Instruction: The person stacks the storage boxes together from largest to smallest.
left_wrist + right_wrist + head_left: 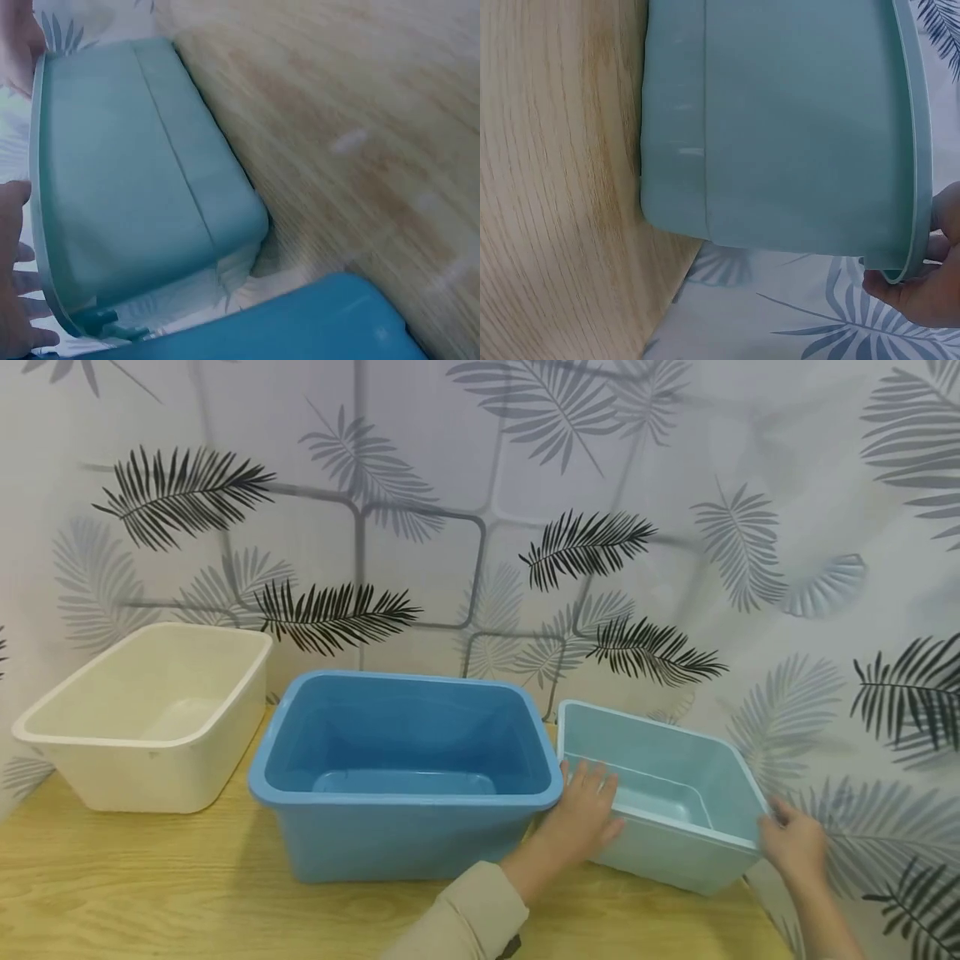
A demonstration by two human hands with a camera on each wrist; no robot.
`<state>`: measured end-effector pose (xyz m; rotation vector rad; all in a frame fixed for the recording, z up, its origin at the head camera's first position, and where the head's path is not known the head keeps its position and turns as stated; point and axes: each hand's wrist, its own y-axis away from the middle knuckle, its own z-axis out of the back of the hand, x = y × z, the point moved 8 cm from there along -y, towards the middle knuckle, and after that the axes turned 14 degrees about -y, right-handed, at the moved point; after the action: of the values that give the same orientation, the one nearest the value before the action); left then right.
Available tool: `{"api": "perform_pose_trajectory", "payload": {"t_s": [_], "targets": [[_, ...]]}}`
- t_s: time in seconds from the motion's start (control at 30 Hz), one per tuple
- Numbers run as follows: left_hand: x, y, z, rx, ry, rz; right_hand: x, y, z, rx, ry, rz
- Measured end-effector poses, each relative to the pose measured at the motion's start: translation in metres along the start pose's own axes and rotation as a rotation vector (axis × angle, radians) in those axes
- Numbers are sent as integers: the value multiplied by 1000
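Observation:
A pale teal plastic bin (660, 853) stands on the wooden table at the right, turned at a slight angle. My left hand (577, 814) lies over its front rim near the left corner, fingers spread and fairly straight. In the left wrist view those fingers (26, 283) reach past the rim of the bin (120, 180). At the opposite end, my right hand (797, 847) grips the right front corner. The right wrist view has the thumb and fingers (900, 294) on either side of the corner lip. Nothing shows inside the teal bin.
A larger blue bin (405, 839) stands just left of the teal one, its rim close to my left wrist. Farther left is a cream bin (142, 777). A leaf-patterned wall covering (435, 577) rises behind them. The table (150, 893) ends near the teal bin's right side.

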<state>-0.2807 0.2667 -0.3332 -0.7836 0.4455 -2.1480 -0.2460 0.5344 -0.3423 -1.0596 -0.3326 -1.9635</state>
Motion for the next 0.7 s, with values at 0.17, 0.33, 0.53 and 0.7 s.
{"api": "perform_pose_trajectory", "payload": {"t_s": [0.17,0.33,0.53,0.7], "targets": [[1,-1,-9,45,12,-36,24,15,-8,40,73,347],[0,0,-15,15,-29,-50,40,36,-21,123,83,626],[-3,-3,-16,10,-114,-74,41,45,-30,190,162,678],[-6,-5,-16,-1,-120,-117,35,45,-34,227,269,635]]}}
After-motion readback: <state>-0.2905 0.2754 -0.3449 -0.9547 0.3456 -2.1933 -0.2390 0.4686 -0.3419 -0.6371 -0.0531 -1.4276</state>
